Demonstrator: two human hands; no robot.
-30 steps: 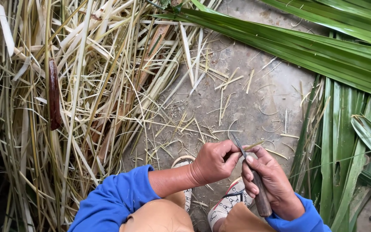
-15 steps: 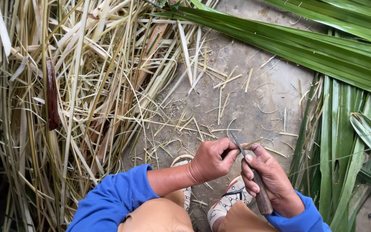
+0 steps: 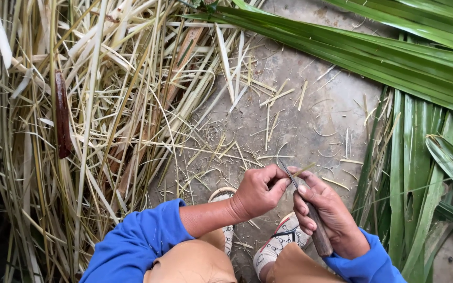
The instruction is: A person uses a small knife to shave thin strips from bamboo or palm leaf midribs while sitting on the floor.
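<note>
My right hand (image 3: 327, 212) grips a knife (image 3: 310, 215) by its dark wooden handle, the thin blade pointing up and left toward my other hand. My left hand (image 3: 258, 191) is closed on a thin pale leaf strip (image 3: 304, 170) that lies against the blade; its short free end sticks out to the right above my right thumb. Both hands are low in the view, above my patterned sandals (image 3: 279, 246). Blue sleeves cover both forearms.
A thick heap of dry, pale stripped leaf fibres (image 3: 95, 120) fills the left half, with a dark brown pod-like piece (image 3: 61, 115) in it. Long green palm leaves (image 3: 405, 68) lie across the top and right. Short trimmings litter the grey concrete floor (image 3: 310, 120).
Both hands stay in about the same place, working the strip against the blade with only small finger movements. Nothing else has moved.
</note>
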